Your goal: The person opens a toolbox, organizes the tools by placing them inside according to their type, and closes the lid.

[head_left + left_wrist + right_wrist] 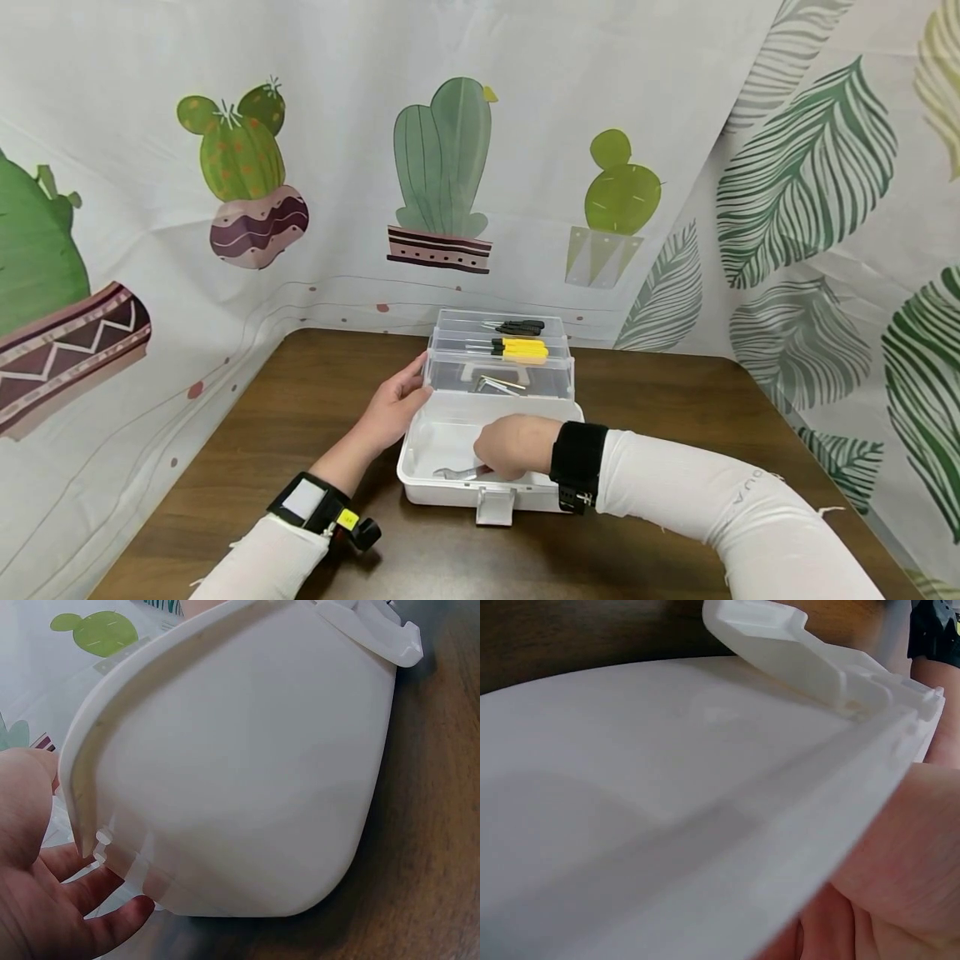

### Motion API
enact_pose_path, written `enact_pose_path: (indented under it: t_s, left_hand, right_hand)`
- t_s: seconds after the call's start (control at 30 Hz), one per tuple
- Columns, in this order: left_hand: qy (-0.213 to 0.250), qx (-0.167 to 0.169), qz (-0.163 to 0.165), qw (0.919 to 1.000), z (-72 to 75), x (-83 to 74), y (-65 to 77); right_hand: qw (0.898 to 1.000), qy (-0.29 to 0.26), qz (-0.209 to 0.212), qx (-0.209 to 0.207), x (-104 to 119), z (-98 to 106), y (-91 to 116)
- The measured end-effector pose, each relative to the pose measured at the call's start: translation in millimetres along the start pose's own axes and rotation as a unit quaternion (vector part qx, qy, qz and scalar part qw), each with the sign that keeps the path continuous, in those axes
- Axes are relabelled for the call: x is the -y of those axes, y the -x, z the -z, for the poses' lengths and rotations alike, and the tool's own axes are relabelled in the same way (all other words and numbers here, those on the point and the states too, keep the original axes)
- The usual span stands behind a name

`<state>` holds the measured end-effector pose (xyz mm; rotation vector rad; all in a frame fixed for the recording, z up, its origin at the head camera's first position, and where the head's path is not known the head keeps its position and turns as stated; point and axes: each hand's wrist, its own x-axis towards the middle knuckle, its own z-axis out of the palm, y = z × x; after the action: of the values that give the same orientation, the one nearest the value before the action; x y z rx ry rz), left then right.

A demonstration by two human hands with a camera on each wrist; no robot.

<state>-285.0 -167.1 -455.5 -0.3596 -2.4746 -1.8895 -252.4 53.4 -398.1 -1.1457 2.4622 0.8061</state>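
A white toolbox (pixel 442 495) stands unfolded on the table, its clear tiered trays (pixel 450 379) raised at the back. My left hand (pixel 390 408) holds the toolbox at its left rear, where the trays meet the box; in the left wrist view its fingers (pixel 124 922) bend around the clear plastic beside the white end wall. Inside the white base, my right hand (pixel 517 446) grips a silver open-end wrench (pixel 456 474), whose head sticks out to the left. The right fingertips are hidden, and the box wall covers most of that hand in the right wrist view.
Black-handled tools (pixel 521 327) lie in the top tray, yellow-handled screwdrivers (pixel 523 348) in the one below. Several hex keys (pixel 501 385) lie in the lowest tray. A white latch (pixel 495 507) hangs at the front over the brown table (pixel 322 375). Behind is a patterned cloth (pixel 337 167).
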Motion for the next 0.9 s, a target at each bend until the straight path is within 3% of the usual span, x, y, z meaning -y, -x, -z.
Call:
enact_pose_path:
  t_s: [0.6, 0.9]
  left_hand:
    - [-0.006, 0.001, -0.005, 1.0000, -0.4, 2.0, -1.7]
    - [-0.003, 0.000, -0.004, 1.0000, 0.3, 2.0, -2.4]
  right_hand:
    - [1.000, 0.011, 0.019, 0.013, -4, -5, -2]
    - [0.998, -0.041, 0.047, -0.002, -11, 0, 5]
